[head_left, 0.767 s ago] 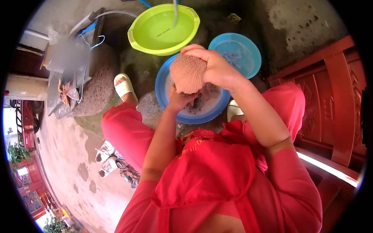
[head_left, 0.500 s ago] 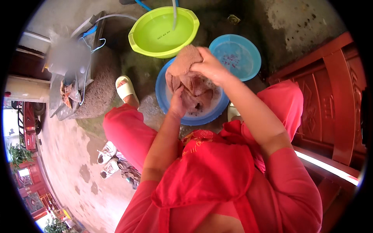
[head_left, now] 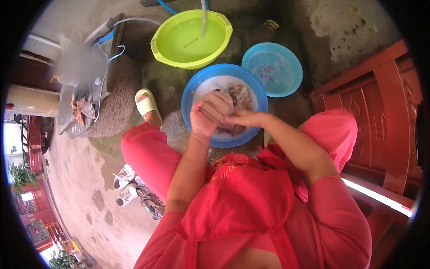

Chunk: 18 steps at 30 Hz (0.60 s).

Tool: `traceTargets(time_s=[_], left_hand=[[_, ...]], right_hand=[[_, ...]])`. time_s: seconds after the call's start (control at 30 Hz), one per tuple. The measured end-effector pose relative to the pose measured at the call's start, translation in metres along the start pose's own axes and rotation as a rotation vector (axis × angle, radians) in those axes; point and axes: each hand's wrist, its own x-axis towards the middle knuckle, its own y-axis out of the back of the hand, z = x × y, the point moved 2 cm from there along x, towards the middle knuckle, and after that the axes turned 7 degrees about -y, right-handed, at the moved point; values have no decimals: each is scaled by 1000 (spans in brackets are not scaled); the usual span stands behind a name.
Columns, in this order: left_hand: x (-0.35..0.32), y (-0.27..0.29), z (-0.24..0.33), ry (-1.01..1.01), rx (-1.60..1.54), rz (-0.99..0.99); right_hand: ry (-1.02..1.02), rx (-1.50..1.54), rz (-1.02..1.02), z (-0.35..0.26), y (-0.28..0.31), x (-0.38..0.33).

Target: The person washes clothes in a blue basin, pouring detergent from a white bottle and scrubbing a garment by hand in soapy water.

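Note:
A wet brown cloth (head_left: 217,106) is bunched between my hands, low over the near side of a blue basin (head_left: 188,101). My left hand (head_left: 203,120) is closed round the cloth's left side. At its lower right, my right hand (head_left: 246,118) grips it with the fingers partly hidden behind the folds. More of the cloth hangs down toward the basin, which holds whitish, sudsy water (head_left: 209,86) with darker brown stuff showing at the right.
Behind the basin stands a yellow-green tub (head_left: 154,47) of water with a hose in it. A smaller light-blue basin (head_left: 295,67) is to its right. A stone block (head_left: 118,96) and white shoes (head_left: 125,184) lie left; red wooden panelling (head_left: 389,121) rises right.
Both hands have come together and the cloth has been lowered and gathered nearer to me. My right hand dropped from above the basin's far rim, so more of the suds show.

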Motion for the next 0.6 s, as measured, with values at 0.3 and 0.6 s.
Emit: traceTargets(time_s=[0.3,0.6], left_hand=[[3,18,41,-183,753,370],[21,25,-30,-179,595,153]], right_hand=[[209,185,622,-55,44,8],[318,-192,520,-28,-64,57]])
